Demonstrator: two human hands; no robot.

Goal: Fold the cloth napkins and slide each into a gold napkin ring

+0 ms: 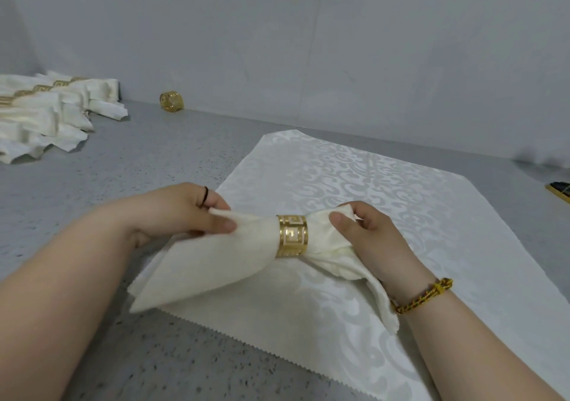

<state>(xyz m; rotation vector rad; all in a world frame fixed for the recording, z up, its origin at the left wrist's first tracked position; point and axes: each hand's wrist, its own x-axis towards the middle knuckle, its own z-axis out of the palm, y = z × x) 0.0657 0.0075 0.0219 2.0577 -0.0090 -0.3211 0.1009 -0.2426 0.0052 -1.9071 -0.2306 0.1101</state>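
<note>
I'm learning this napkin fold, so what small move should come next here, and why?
Probably tug and spread the two ends evenly: the gold ring already sits around the napkin, the left hand pinches one end, the right hand grips the bunched other end, which looks crumpled.

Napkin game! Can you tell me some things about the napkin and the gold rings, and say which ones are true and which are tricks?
1. The gold ring sits around the napkin. True.
2. Only one hand holds the napkin. False: the left hand and right hand each grip an end.
3. A spare ring sits by the wall. True.
4. The finished napkins are at the right. False: they are at the far left.
</note>
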